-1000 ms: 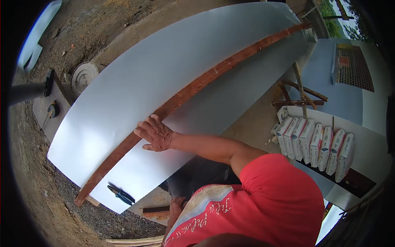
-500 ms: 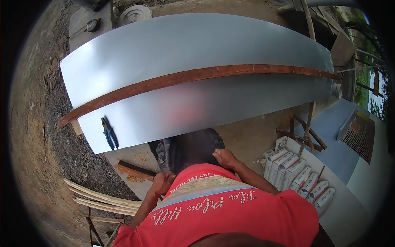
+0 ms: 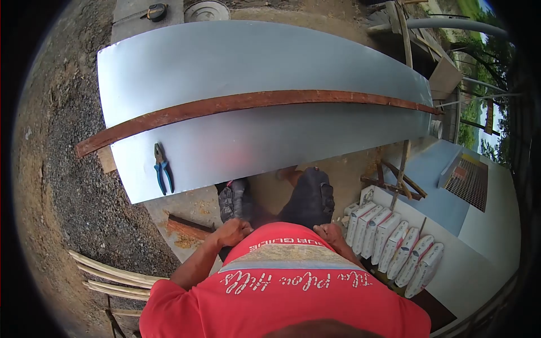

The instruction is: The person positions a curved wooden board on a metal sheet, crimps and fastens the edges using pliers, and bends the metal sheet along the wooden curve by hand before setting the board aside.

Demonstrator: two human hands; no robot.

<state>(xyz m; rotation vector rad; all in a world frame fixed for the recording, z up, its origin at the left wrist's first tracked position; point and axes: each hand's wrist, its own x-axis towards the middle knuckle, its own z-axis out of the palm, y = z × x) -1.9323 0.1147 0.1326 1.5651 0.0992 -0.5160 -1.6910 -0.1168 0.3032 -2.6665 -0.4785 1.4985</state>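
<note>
Sheet (image 3: 248,62) at 12 o'clock, your hands apart at the waist

Clock read from view centre. Your left hand (image 3: 235,230) is low at 7, fingers curled by the hem of your shirt (image 3: 293,293); your right hand (image 3: 331,232) is at 5, by the hem too. Can't tell if either grips cloth.

Surface: pale, smooth, shiny sheet, brightest toward 10, faint reddish reflection near you. Brown batten (image 3: 265,99) lies lengthwise across it, overhanging at 9 and 2. Pliers (image 3: 162,169) lie on it at 9, handles toward you. Tape measure (image 3: 156,12) and round lid (image 3: 207,10) beyond, at 11.

Room: gravel (image 3: 84,186) at 9, timber piece (image 3: 189,227) on concrete (image 3: 200,205) at 8, slats (image 3: 115,275) further out. Row of bags (image 3: 389,239) at 4, by the pale wall (image 3: 487,236); grille (image 3: 466,181) at 3, greenery (image 3: 466,135) at 2.
</note>
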